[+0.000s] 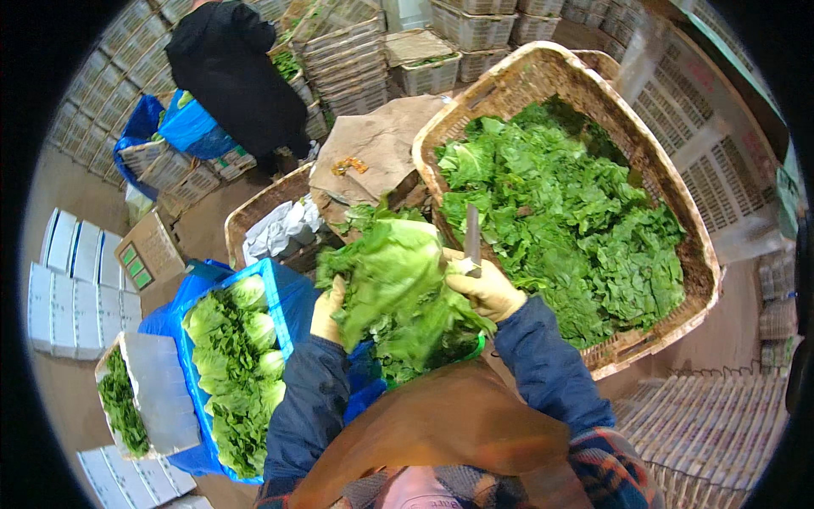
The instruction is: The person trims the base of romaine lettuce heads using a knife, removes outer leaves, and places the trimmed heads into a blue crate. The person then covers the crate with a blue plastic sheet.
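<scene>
Between my hands is a leafy head of lettuce (pixel 397 273), blurred by motion. My left hand (pixel 328 312), in a pale yellow glove, grips its outer leaves on the left. My gloved right hand (pixel 484 287) holds a knife (pixel 472 235), its blade pointing away from me, and also touches the lettuce's right edge. Under the lettuce are more green leaves, inside a container with a green rim (pixel 478 348). At my right, a large dirty plastic basket (pixel 661 149) holds many loose leaves (pixel 559 210). On my left, lettuce heads (pixel 259 331) lie in a blue-lined crate (pixel 192 369).
A foam box (pixel 162 388) with greens stands beyond the blue-lined crate. Ahead are a brown cloth-like cover (pixel 375 140) and a bin with crumpled pale plastic (pixel 284 229). A person in dark clothing (pixel 232 83) stands farther off, near stacked crates (pixel 350 57). White boxes (pixel 82 305) stand far left.
</scene>
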Demonstrator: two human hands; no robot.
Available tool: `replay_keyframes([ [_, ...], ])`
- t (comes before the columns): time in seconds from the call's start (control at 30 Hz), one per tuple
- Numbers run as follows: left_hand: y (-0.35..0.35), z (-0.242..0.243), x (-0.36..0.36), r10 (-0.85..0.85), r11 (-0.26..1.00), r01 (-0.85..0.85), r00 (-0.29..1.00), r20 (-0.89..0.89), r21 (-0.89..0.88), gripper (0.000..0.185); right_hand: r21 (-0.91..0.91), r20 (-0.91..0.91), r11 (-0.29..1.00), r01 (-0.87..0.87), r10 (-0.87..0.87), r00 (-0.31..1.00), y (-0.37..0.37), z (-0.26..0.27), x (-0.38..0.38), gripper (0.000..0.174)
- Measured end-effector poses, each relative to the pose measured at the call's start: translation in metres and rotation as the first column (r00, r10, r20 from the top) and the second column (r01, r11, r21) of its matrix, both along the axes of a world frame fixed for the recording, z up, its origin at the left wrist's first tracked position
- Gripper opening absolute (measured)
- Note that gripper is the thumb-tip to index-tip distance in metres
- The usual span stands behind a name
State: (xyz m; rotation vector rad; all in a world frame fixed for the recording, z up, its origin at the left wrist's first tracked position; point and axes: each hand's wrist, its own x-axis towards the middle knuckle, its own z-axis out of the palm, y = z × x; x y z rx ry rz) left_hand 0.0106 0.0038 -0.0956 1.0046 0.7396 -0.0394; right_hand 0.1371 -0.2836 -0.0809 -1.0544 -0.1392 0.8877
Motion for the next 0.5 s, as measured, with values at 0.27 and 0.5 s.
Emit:
replay_keyframes([
  [0.27,-0.006,-0.057,-0.028,-0.065,0.815,0.103,0.994,0.086,-0.571,0.069,-0.602,0.659,0.699,0.387,0.161,0.735,-0.013,-0.001,0.020,0.064],
  [0.5,-0.007,-0.082,-0.027,0.130,0.987,-0.149,0.958,0.256,0.058,0.074,-0.261,0.193,0.922,0.286,-0.240,0.951,0.023,0.044,-0.023,0.044],
])
